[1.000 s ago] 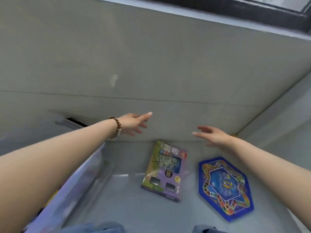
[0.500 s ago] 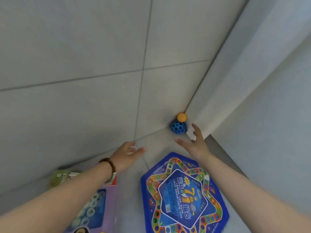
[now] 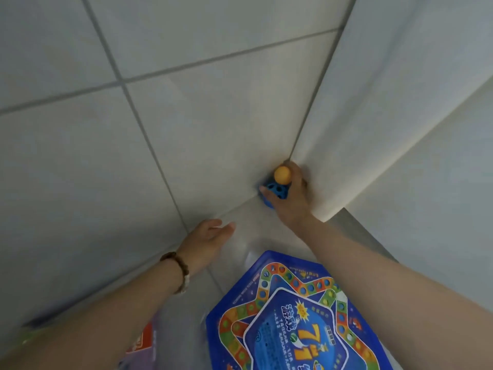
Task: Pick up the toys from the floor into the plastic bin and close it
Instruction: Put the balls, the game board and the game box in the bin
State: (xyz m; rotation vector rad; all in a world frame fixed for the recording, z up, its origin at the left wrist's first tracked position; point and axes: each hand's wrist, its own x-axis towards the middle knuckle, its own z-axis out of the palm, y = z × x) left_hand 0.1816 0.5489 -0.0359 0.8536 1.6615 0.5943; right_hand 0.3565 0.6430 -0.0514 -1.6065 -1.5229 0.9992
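Floor corner against pale wall panel (image 3: 373, 124): small blue perforated ball (image 3: 277, 194) with small orange ball (image 3: 282, 174) on top, touching. Right hand (image 3: 292, 201) curled round both, thumb on the blue one's near side, fingers behind the orange one. Left hand (image 3: 209, 237), beaded bracelet (image 3: 179, 273) at wrist, fingers loose and apart, holding nothing, over grey tiled floor (image 3: 80, 169). Blue hexagonal game board (image 3: 293, 316) flat nearby. Purple box (image 3: 144, 343) partly seen, lower left.

Orange ball (image 3: 282, 174) plain; blue ball (image 3: 277, 191) had dark holes; board game (image 3: 293, 316) was blue with multicoloured track; floor (image 3: 186, 129) pale grey tile.
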